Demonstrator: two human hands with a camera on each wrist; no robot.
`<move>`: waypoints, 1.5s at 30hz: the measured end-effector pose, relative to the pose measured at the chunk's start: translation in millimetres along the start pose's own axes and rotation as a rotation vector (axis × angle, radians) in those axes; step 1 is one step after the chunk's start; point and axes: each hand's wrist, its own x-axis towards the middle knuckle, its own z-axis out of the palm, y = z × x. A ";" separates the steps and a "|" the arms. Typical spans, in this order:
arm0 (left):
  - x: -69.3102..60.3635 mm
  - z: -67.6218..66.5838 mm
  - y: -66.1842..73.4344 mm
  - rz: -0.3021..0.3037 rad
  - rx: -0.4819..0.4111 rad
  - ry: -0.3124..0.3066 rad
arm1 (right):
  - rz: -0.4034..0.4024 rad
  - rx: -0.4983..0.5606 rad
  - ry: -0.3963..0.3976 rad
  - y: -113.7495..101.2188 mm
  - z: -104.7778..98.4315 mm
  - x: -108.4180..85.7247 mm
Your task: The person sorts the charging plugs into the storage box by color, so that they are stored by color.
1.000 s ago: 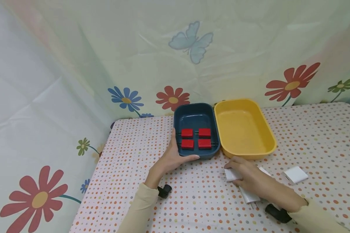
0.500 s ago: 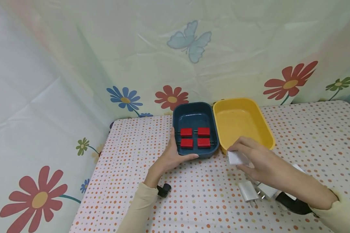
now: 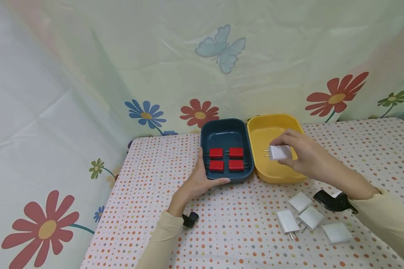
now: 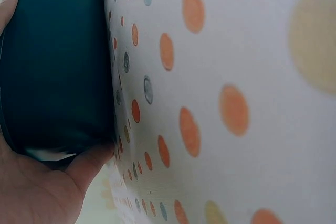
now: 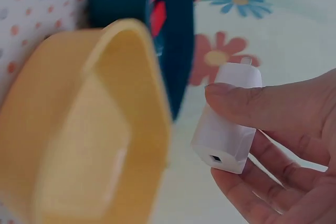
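Note:
My right hand pinches a white wall charger above the yellow tray. Its metal prongs point left in the head view; the right wrist view shows a small port on the near end of the charger. My left hand rests against the front left corner of the dark blue tray, fingers along its left side and thumb spread along its front. Several red chargers lie inside that tray in two rows, their prongs pointing sideways.
Several more white chargers lie loose on the dotted tablecloth, in front of the yellow tray. Both trays stand side by side near the back edge of the table, before a flowered curtain.
My right hand has lifted the white charger off the tablecloth and carried it up and away from me, over the yellow tray. My left hand stays at the blue tray.

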 end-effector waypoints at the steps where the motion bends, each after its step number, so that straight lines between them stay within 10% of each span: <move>1: 0.2 0.3 -0.2 -0.002 -0.002 -0.001 | 0.026 0.009 -0.012 4.0 2.8 1.5; 17: 0.5 2.9 2.6 -0.016 0.006 -0.002 | 0.187 0.072 -0.174 40.4 56.9 18.2; 45: 1.4 1.1 -1.1 -0.019 0.011 0.009 | 0.271 0.098 -0.261 46.4 76.9 26.0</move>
